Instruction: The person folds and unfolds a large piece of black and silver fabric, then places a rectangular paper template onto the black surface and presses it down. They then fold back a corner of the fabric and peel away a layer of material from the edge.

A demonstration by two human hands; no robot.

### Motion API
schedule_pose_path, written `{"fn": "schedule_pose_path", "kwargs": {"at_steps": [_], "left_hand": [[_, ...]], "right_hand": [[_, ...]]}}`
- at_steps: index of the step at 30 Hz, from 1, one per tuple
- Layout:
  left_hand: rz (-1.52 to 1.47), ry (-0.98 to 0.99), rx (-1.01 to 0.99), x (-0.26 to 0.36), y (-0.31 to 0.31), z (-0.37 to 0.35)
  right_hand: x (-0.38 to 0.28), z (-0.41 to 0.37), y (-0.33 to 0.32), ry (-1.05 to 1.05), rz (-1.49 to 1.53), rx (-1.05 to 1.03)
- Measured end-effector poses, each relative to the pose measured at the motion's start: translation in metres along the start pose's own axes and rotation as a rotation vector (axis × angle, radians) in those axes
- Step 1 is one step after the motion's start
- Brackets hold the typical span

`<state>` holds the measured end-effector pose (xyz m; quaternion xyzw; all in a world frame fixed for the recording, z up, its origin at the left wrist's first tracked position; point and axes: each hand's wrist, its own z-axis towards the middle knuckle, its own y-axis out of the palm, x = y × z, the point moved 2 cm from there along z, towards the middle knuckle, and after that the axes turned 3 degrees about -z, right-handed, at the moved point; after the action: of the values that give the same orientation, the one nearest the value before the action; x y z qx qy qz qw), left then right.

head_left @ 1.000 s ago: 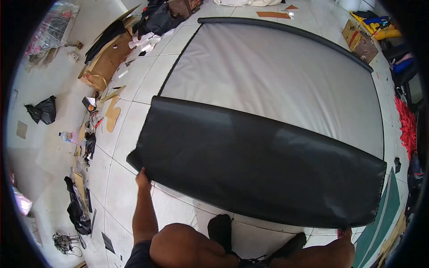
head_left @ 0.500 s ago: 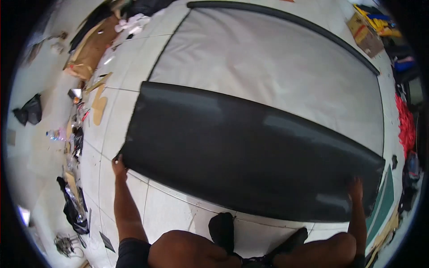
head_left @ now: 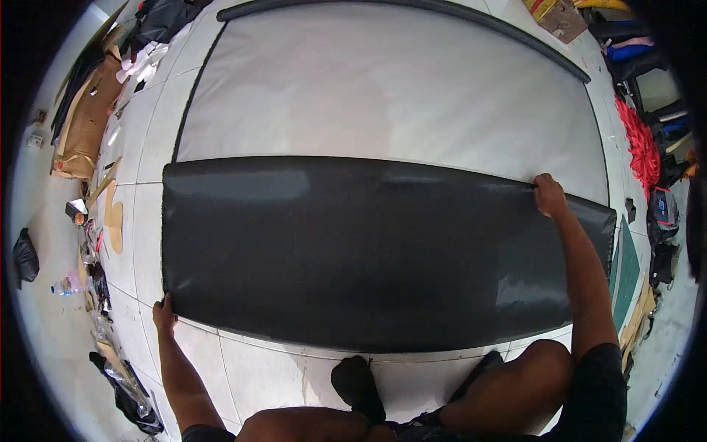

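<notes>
Your right hand [head_left: 549, 195] has left the near right corner and now sits further up, right of centre, clenched on the far edge of the black sheet [head_left: 353, 250]. Your left hand [head_left: 163, 315] stays at the lower left, fingers pinching the sheet's near left corner. The sheet has come squarer and flatter across the middle of the frame, lying over the lower part of the grey sheet [head_left: 383, 96] on the tiled floor [head_left: 272, 368], so the laying-out looks nearly settled. At the upper right sits a cardboard box [head_left: 563, 18]; its contents cannot be made out.
</notes>
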<state>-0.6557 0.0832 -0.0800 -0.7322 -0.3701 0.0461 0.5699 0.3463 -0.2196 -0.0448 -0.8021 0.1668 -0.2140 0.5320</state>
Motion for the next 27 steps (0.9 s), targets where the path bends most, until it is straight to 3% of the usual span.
{"fn": "schedule_pose_path", "kwargs": {"at_steps": [4, 8, 10, 12, 14, 15, 16, 17, 18, 19, 22, 25, 27], "left_hand": [[0.336, 0.205, 0.213, -0.006, 0.005, 0.000], [0.355, 0.150, 0.265, -0.004, 0.011, -0.006], [0.407, 0.107, 0.311, -0.004, 0.014, -0.006], [0.247, 0.010, 0.365, -0.038, 0.026, 0.026], [0.220, 0.096, 0.300, -0.071, 0.033, 0.038], [-0.007, 0.031, 0.311, -0.066, 0.040, 0.041], [-0.256, -0.152, 0.171, -0.045, 0.039, 0.014], [0.325, 0.432, 0.194, -0.065, 0.043, 0.035], [0.564, 0.317, 0.079, -0.049, 0.044, 0.012], [0.503, 0.347, 0.120, -0.043, 0.049, -0.016], [0.169, 0.456, 0.016, -0.057, 0.072, -0.057], [-0.078, 0.522, -0.257, -0.056, 0.106, -0.089], [-0.218, 0.426, -0.456, -0.047, 0.117, -0.128]], "right_hand": [[0.005, -0.005, 0.006, -0.030, 0.005, 0.046], [0.004, -0.019, 0.004, -0.072, 0.063, 0.125], [0.004, -0.042, -0.002, -0.011, 0.290, 0.314], [0.013, -0.083, -0.002, 0.119, 0.369, 0.448], [0.044, -0.136, 0.014, 0.307, 0.293, 0.537], [0.066, -0.169, 0.034, 0.418, 0.321, 0.541], [0.089, -0.204, 0.058, 0.525, 0.353, 0.551], [0.103, -0.245, 0.073, 0.652, 0.332, 0.464], [0.118, -0.288, 0.093, 0.780, 0.320, 0.379], [0.145, -0.335, 0.140, 0.806, 0.247, 0.352], [0.140, -0.457, 0.190, 1.227, 0.355, -0.032], [0.115, -0.552, 0.247, 1.430, 0.414, -0.183], [0.094, -0.583, 0.262, 1.644, 0.481, -0.239]]}}
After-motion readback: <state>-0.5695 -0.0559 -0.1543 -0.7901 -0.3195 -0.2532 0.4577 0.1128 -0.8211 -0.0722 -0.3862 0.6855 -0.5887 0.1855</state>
